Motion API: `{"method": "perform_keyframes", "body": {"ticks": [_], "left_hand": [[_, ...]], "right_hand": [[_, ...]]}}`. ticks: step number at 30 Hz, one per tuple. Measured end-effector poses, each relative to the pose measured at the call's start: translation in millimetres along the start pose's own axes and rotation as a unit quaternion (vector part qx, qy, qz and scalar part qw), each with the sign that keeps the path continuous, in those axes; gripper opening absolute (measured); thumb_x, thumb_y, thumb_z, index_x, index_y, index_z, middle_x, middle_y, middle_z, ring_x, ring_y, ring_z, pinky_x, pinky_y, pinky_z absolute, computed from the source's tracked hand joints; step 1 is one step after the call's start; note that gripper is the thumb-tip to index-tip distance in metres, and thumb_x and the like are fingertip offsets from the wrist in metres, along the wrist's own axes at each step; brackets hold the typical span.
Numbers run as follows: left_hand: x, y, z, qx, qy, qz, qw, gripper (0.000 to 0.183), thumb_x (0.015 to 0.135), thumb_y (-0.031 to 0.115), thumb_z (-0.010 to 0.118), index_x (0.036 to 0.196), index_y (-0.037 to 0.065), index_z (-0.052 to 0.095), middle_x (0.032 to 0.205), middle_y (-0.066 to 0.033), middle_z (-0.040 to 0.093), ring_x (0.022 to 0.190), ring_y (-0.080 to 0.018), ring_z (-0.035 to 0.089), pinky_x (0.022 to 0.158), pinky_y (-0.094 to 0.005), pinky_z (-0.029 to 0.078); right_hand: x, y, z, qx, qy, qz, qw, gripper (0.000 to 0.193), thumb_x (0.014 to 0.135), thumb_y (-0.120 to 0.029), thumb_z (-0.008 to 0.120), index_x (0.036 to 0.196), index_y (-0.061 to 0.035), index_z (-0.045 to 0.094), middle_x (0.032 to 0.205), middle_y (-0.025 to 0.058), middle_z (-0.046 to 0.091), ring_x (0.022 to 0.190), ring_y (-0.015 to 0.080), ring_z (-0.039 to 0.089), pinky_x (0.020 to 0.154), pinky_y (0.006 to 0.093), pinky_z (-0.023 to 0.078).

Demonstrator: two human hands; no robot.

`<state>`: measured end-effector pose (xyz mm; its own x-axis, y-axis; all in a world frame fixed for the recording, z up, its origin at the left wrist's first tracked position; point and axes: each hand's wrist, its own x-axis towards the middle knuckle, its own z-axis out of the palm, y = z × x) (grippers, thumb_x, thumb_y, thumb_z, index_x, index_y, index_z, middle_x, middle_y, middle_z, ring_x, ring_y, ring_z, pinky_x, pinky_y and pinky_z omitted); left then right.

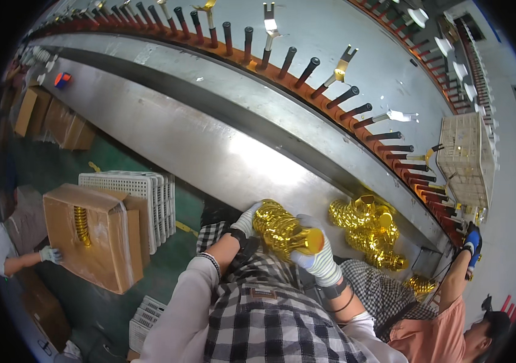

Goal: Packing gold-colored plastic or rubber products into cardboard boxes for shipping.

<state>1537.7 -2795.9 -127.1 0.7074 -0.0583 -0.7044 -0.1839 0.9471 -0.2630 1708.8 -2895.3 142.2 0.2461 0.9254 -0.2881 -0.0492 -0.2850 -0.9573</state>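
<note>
A long stack of nested, shiny gold cup-shaped pieces [282, 228] lies across my front, above the steel bench's near edge. My left hand [244, 222], in a pale glove, grips its left end. Around the other end, by a round gold disc-like face, my right hand [319, 257] is closed in a striped glove. The fingers of both hands are partly hidden behind the gold. More gold stacks [370, 230] of the same look rest on the bench to the right of my right hand.
The steel bench [209, 145] runs beside a conveyor with upright black-tipped spindles [288, 63], some bearing forked pieces. At left, a co-worker's gloved hand [51, 255] touches a cardboard box [97, 242] near white crates [164, 209]. Another co-worker [427, 330] reaches toward the spindles at right.
</note>
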Motion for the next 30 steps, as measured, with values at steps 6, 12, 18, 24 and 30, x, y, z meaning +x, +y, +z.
{"method": "perform_keyframes", "body": {"ticks": [6,12,18,24,30], "left_hand": [[-14,-40,-43,-0.087,-0.066,-0.025,0.994,0.056,0.098,0.046,0.068,0.138,0.009,0.059,0.139,-0.0115,0.064,0.126,-0.0265,0.061,0.109,-0.0457,0.049],[-71,-43,-83,0.117,0.0,0.271,0.955,0.047,0.096,0.035,0.075,0.134,0.01,0.065,0.133,-0.0051,0.067,0.126,-0.0231,0.06,0.11,-0.0452,0.047],[-245,28,-144,0.018,-0.049,0.486,0.872,0.053,0.096,0.05,0.07,0.126,0.007,0.067,0.125,-0.0043,0.071,0.117,-0.0181,0.064,0.104,-0.0379,0.05],[-508,88,-304,0.032,0.286,0.672,0.683,0.05,0.102,0.047,0.064,0.123,0.002,0.068,0.111,-0.0089,0.072,0.098,-0.0177,0.068,0.088,-0.0352,0.056],[-546,80,-563,-0.232,0.321,0.637,0.662,0.064,0.095,0.052,0.071,0.125,-0.004,0.066,0.115,-0.0118,0.071,0.102,-0.023,0.069,0.086,-0.0393,0.058]], "right_hand": [[-28,49,-19,0.171,0.05,0.039,0.983,0.076,0.079,-0.035,0.087,0.139,-0.0058,0.05,0.136,0.0122,0.059,0.126,0.0256,0.057,0.109,0.0411,0.047],[-36,-17,41,0.205,0.076,0.025,0.976,0.089,0.076,-0.055,0.087,0.142,-0.0096,0.047,0.135,0.0088,0.059,0.13,0.0283,0.056,0.112,0.0474,0.046],[16,-23,173,0.201,-0.06,-0.015,0.978,0.092,0.081,-0.059,0.08,0.149,-0.0103,0.042,0.146,0.0123,0.054,0.137,0.0316,0.051,0.12,0.0514,0.036],[63,-46,487,0.252,-0.337,0.015,0.907,0.078,0.087,-0.047,0.078,0.144,-0.005,0.044,0.143,0.0123,0.056,0.132,0.0302,0.056,0.114,0.0469,0.045],[113,85,742,0.251,-0.412,0.275,0.831,0.054,0.096,-0.033,0.07,0.139,-0.0059,0.052,0.13,0.0115,0.064,0.124,0.0252,0.061,0.101,0.0489,0.054]]}}
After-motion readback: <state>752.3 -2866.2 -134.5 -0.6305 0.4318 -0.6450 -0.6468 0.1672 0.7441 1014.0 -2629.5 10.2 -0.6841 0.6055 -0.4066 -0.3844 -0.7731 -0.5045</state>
